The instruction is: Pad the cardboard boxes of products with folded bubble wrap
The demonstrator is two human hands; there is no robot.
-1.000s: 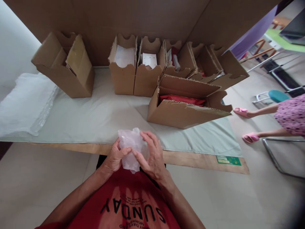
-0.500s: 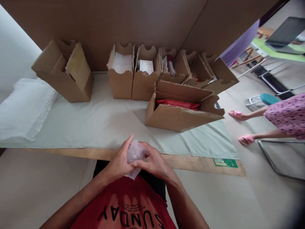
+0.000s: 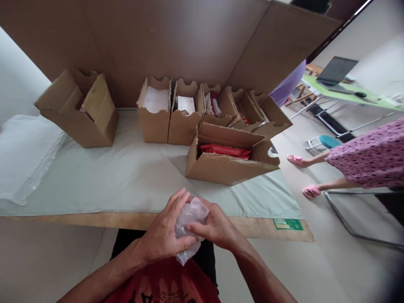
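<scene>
A crumpled, translucent white plastic wrap (image 3: 190, 218) is between my two hands, just in front of the table's near edge. My left hand (image 3: 164, 229) presses along its left side, fingers stretched upward and thumb across the lower part. From the right, my right hand (image 3: 217, 225) grips it with the thumb on top. Whether something is inside the wrap cannot be made out. Beyond my hands a cardboard box (image 3: 230, 170) lies lengthwise on the green cloth, with red packets (image 3: 225, 150) in it.
Several upright open cardboard boxes (image 3: 154, 126) stand in a row at the back, holding white and red items. Another box (image 3: 101, 122) stands left, near a stack of white plastic sheets (image 3: 28, 155). A cardboard panel (image 3: 164, 38) rises behind. At right, a person in a pink skirt (image 3: 369, 155).
My view has shifted, so the boxes sit lower and further left. Both hands still hold the plastic wrap, and my left thumb and fingers have moved around it.
</scene>
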